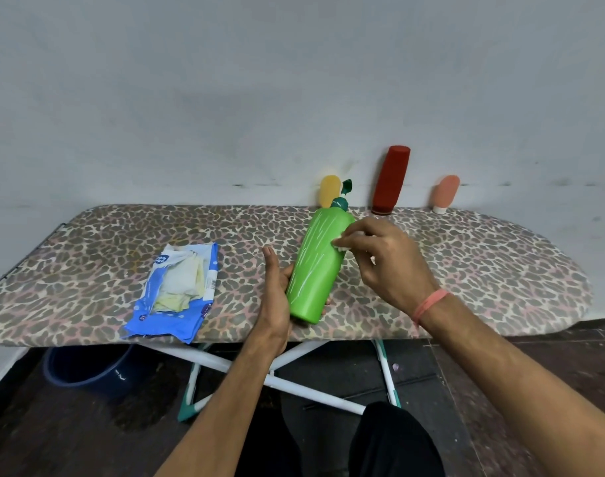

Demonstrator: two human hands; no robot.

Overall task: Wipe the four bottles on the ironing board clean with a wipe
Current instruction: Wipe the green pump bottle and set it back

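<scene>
My left hand [276, 290] holds a green bottle [320, 266] by its lower body, tilted over the leopard-print ironing board [87, 242]; its dark green flip cap stands open. My right hand [383, 259] presses a small white wipe [342, 243] against the bottle's upper right side. At the board's far edge, against the wall, stand a yellow bottle [329, 190], a tall red bottle [391, 180] and a small pink bottle [445, 193], each cap down.
An open blue pack of wipes [177, 290] lies on the board to the left. Under the board are its white crossed legs [294, 359] and a dark blue bucket [84, 368] on the dark floor. My dark-clothed knees show at the bottom.
</scene>
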